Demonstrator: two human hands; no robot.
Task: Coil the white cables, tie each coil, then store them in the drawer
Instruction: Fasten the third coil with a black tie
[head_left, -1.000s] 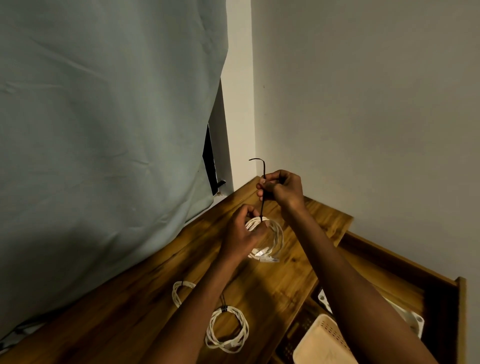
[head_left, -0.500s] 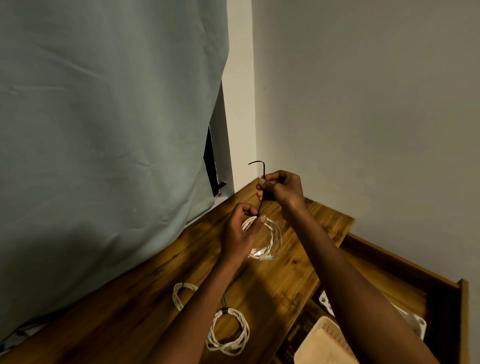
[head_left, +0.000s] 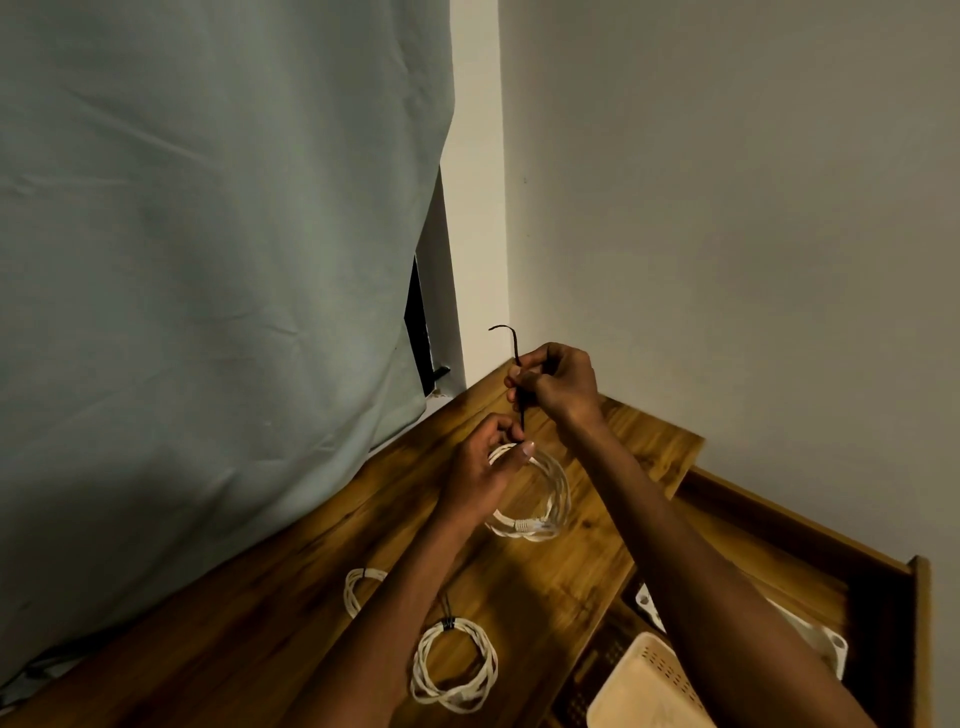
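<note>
White cable coil (head_left: 540, 499): held at its top edge by the left hand (head_left: 480, 475), centre of the frame, above the table (head_left: 545, 582). Black tie (head_left: 517, 374): pinched upright in the right hand (head_left: 558, 382), running down to the coil. Two tied coils (head_left: 454, 667) (head_left: 361, 590): laid on the table, lower centre. Open drawer (head_left: 878, 618): lower right, holding a basket (head_left: 649, 691).

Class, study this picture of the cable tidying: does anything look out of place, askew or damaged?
Nothing stands out. The left hand grips the coil while the right hand pulls the black tie upward. Two tied coils lie flat on the wooden top, and the drawer stands open.
</note>
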